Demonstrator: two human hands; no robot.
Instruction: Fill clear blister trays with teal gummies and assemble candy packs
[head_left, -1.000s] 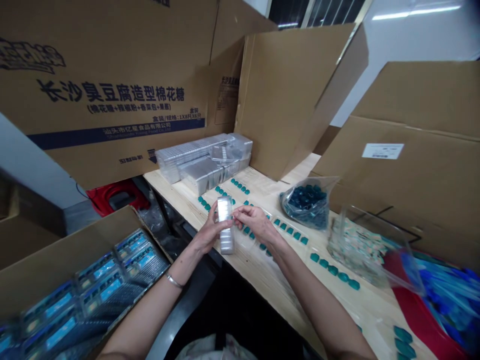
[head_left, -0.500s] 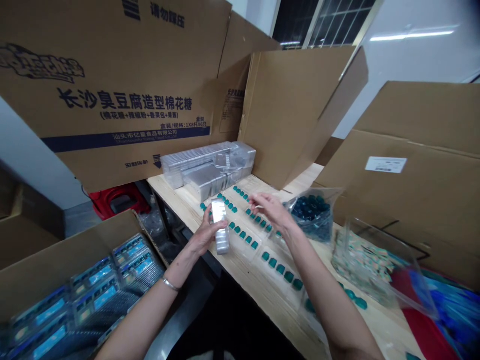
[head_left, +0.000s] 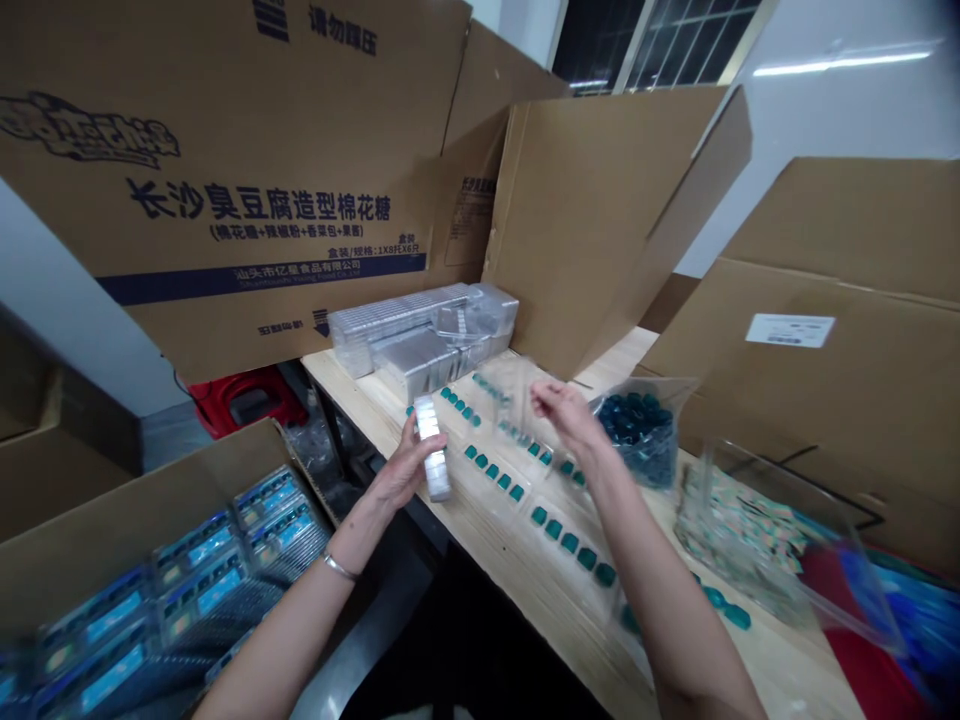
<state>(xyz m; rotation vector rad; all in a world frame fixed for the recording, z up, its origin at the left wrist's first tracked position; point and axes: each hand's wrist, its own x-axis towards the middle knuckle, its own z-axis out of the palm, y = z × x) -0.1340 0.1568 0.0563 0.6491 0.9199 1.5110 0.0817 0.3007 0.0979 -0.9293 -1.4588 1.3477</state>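
My left hand (head_left: pixel 396 470) grips an upright stack of clear plastic trays (head_left: pixel 432 448) at the near edge of the wooden table (head_left: pixel 525 590). My right hand (head_left: pixel 564 412) is raised over the table with its fingers pinched on a single clear tray (head_left: pixel 517 395), which is blurred by motion. Below it lie rows of clear trays holding teal pieces (head_left: pixel 495 470). A clear bag of dark teal pieces (head_left: pixel 637 425) sits just right of my right hand.
More stacked clear trays (head_left: pixel 420 335) lie at the table's far end against big cardboard boxes (head_left: pixel 247 160). An open carton of blue packed boxes (head_left: pixel 172 580) stands at lower left. A clear bag of printed packets (head_left: pixel 742 530) and blue items lie at the right.
My right hand left the stack, moved right and up, and now holds a single clear tray over the table. My left hand kept the stack and tilted it slightly.
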